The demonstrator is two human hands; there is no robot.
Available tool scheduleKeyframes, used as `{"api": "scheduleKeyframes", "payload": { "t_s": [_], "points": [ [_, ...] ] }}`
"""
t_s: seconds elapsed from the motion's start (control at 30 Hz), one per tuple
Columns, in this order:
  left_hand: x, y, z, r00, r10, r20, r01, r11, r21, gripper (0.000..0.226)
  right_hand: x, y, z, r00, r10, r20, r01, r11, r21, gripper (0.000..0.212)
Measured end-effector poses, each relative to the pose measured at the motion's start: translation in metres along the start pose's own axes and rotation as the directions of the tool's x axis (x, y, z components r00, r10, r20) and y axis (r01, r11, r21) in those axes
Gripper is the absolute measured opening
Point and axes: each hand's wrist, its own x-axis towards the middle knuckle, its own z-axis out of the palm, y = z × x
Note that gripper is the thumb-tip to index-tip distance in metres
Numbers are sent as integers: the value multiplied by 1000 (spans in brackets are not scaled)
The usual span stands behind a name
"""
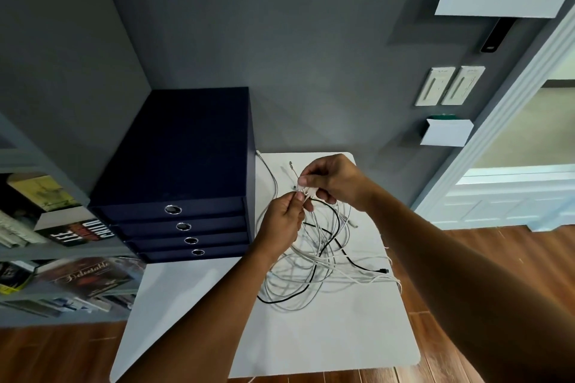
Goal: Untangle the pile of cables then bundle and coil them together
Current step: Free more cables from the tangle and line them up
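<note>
Tangled pile of thin white and grey cables [311,277], loosely looped, lying on the right half of a white rounded-corner tabletop [326,348]; number of strands not countable. One thin black cable [330,244] threaded through the pile, plug end [383,270] pointing toward the table's right edge. Long axis of the pile running from far edge toward near edge, several strands lifted off the far end up to the hands. Two hands noted: left hand [281,224] pinching a cluster of white connector ends between thumb and fingertips; right hand [333,180] pinching the same cluster from the far side, other fingers curled. One white strand [270,176] running out to the far left corner, beside one dark navy drawer box [186,158] with four drawers, one round metal pull each. Grey wall [280,40] behind, bearing two white switch plates [449,86] and one white paper holder [445,133]. Reddish wooden floor [466,246] below; grey bookshelf [46,252] with books at left.
</note>
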Motion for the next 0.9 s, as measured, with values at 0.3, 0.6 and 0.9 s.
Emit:
{"api": "scheduleKeyframes", "payload": {
  "t_s": [0.3, 0.6, 0.9],
  "points": [
    [9, 19, 6, 955, 31, -294, -60, 994, -92, 39, -41, 34, 47, 1000, -23, 17, 19, 982, 188, 38],
    [9, 51, -11, 955, 63, -291, -178, 904, -388, 35, -78, 87, 76, 953, -295, -73, 211, 816, -538, 20],
    [5, 48, -32, 872, 130, -471, -307, 896, -320, 40, -95, 117, 68, 963, -189, -190, 22, 764, -645, 68]
  ]
}}
